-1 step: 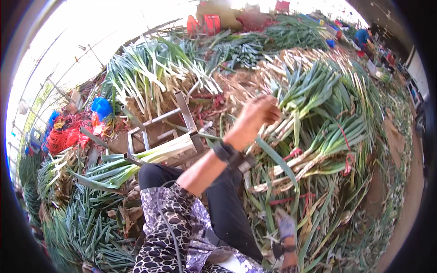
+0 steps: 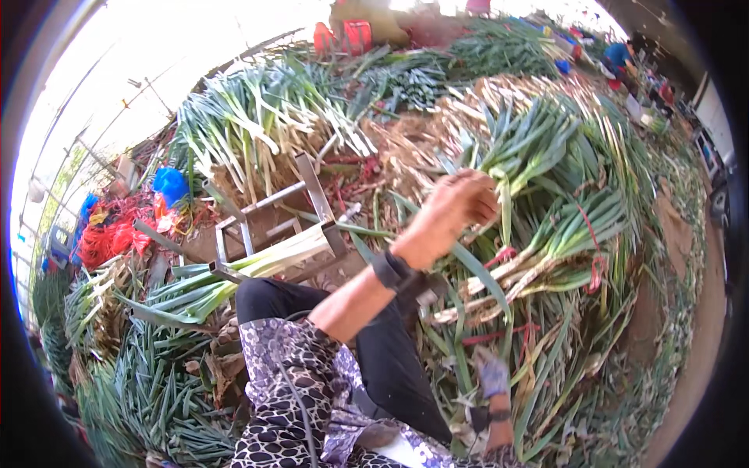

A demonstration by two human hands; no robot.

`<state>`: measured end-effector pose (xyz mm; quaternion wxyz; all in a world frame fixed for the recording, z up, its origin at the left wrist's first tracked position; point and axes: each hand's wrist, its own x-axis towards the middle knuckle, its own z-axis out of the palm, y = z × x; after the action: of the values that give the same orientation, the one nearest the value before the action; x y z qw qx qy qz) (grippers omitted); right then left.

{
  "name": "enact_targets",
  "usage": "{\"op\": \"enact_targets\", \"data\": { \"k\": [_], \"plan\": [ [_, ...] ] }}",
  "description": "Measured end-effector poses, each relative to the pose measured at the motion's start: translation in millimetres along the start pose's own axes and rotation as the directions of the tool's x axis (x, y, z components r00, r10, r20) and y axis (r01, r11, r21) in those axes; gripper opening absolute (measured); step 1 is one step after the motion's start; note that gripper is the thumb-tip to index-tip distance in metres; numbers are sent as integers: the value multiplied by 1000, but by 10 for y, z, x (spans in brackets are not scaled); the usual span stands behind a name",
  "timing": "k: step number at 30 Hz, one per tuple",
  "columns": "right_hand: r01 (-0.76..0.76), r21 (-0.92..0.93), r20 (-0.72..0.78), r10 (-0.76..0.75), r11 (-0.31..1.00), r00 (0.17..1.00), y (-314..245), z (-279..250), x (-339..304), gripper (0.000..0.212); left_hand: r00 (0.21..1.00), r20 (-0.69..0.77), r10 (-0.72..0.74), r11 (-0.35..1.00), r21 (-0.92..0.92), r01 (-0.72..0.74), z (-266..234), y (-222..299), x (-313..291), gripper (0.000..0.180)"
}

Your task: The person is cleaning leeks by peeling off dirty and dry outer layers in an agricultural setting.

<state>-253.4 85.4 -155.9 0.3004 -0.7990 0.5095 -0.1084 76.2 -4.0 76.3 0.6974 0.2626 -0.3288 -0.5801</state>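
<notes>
My bare left hand (image 2: 459, 204) reaches across to the right from a patterned sleeve, a dark band at its wrist. Its curled fingers close on the stalks of a leafy bunch of leeks (image 2: 530, 156), hiding part of the stems. My right hand (image 2: 491, 374), in a greyish-purple glove, is low over loose leek leaves; its fingers are blurred, and nothing shows clearly in them. Between the two hands lie leeks tied with red string (image 2: 573, 242), roots toward me. Beside my knee, more leeks (image 2: 289, 253) rest across a metal frame (image 2: 273, 201).
Upright leeks (image 2: 265, 109) stand behind the frame. At left are a pile of red string (image 2: 109, 234) and a blue bag (image 2: 170, 186). Dark green leeks (image 2: 156, 390) are heaped at lower left. A person in blue (image 2: 619, 54) is far off at upper right.
My left hand has moved slightly right and down, onto the leek stalks. The gloved right hand has shifted a little upward. The whole view has shifted slightly.
</notes>
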Motion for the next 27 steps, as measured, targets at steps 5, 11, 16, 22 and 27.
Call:
{"op": "enact_targets", "data": {
  "k": [5,11,16,22,27],
  "plan": [
    [159,-88,-46,-164,983,985,-64,-202,528,29,996,85,20,996,-87,-13,472,-608,-331,23],
    [-43,161,-288,88,986,954,980,170,949,23,889,-396,-229,972,-135,190,-253,-1117,-241,12],
    [-30,831,-333,540,555,773,946,30,1089,23,915,-337,-222,970,-174,172,-541,-1050,-144,16],
    [-224,656,-308,526,721,793,1012,-203,1677,34,894,-328,-306,942,-238,236,-309,-1195,-115,17],
    [-429,568,-288,658,702,696,846,-152,2040,53,872,-351,-341,937,-201,286,-269,-1260,-133,17]
  ]
}}
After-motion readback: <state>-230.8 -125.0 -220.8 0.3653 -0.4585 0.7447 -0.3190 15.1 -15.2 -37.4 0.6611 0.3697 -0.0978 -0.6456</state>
